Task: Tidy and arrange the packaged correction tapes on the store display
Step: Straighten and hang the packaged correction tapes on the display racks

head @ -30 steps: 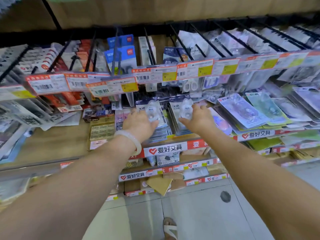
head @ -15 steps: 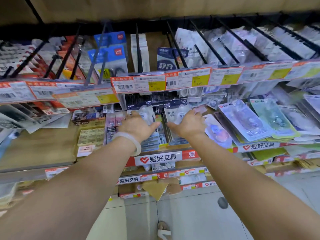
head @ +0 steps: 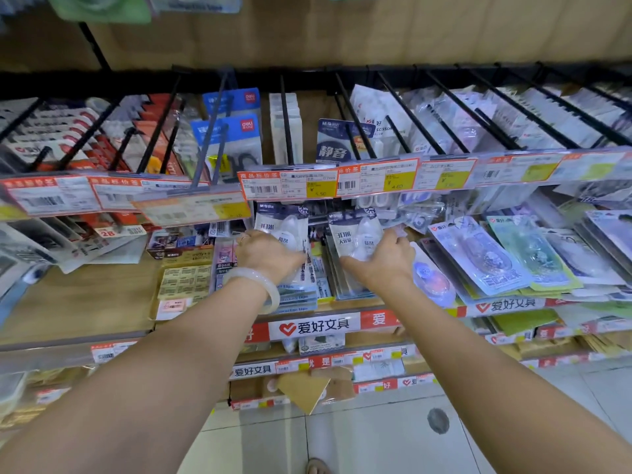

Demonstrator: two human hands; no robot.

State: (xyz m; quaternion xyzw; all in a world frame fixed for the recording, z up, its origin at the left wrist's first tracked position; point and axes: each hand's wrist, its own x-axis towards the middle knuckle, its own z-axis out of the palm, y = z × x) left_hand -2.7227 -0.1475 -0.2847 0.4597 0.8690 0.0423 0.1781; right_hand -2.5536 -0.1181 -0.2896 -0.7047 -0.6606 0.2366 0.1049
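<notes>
- On the wooden shelf (head: 85, 302), under the row of price tags (head: 290, 184), two stacks of packaged correction tapes sit side by side, and both hands are on them.
- Left hand (head: 270, 256) is on the left tape stack (head: 285, 230); fingers curl round the lower part of the front pack, so that grip is closed on it. Pale bangle (head: 260, 287) on that wrist, and a ring on one finger.
- Right hand (head: 379, 260) is on the right tape stack (head: 354, 234), thumb and fingers wrapped round the bottom of the front pack. Can't see the fingertips, they're tucked behind the packaging.
- Both stacks lean back on the shelf, blister side facing out, dark header cards on top, with a narrow gap between them.
- Right of that hand, more carded tapes (head: 485, 258) in purple and green lie fanned out and overlapping, pretty messy.
- Left of the stacks there's a box of small erasers (head: 184, 282) and some pink packs.
- Black peg hooks (head: 355, 111) above hold more hanging stock, blurry at the edges.
- Tiled floor (head: 376, 439) below, with a sandalled toe poking in at the bottom.
</notes>
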